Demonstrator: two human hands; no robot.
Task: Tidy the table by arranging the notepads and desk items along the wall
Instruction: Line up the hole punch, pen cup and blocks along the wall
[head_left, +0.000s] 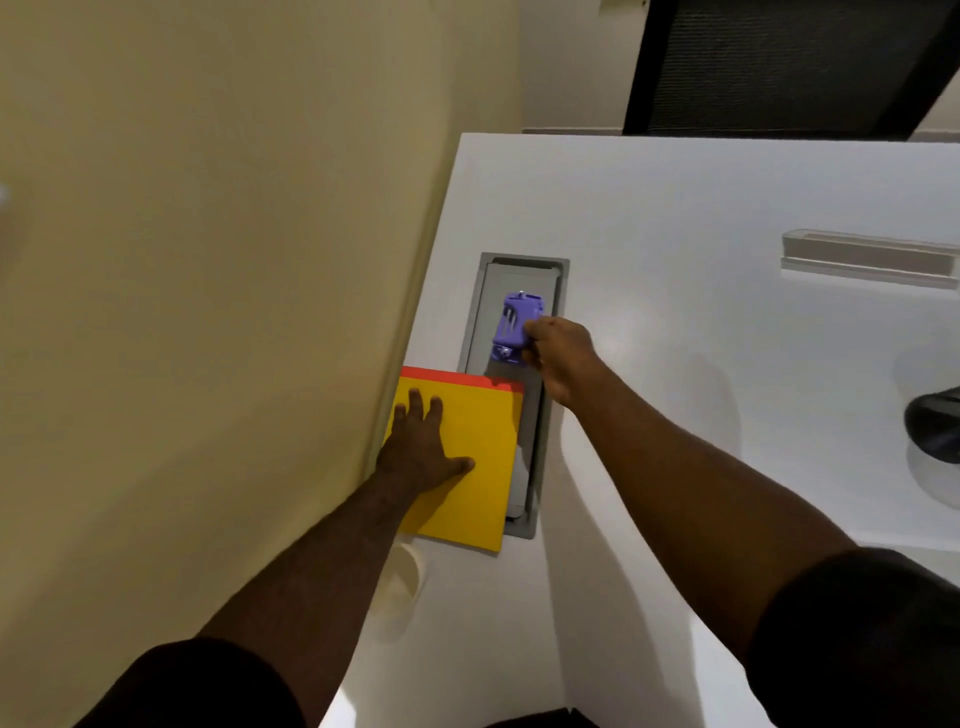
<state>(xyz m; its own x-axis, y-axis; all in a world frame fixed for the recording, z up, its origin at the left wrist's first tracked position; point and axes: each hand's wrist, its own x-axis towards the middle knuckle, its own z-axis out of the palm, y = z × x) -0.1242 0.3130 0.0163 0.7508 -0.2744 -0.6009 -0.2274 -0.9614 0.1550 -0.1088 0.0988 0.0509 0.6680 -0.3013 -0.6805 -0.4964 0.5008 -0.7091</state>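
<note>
Notepads pinned at the wall, purple item set beyond them
Left hand (423, 452), fingers (415, 402) spread, flattens the yellow notepad (467, 499); right hand (558, 358) fingers clamp the purple desk item (511, 325) for alignment

Both your arms reach forward, bare from the dark short sleeves down. Your left hand (423, 447) lies palm-down and flat, fingers (415, 402) spread and pointing ahead, thumb splayed out to the right, pressing on the surface beneath it. Your right hand (558, 358) is farther out, back of the hand up, fingers curled closed around what it grips, wrist straight, forearm angled inward toward the left.
</note>
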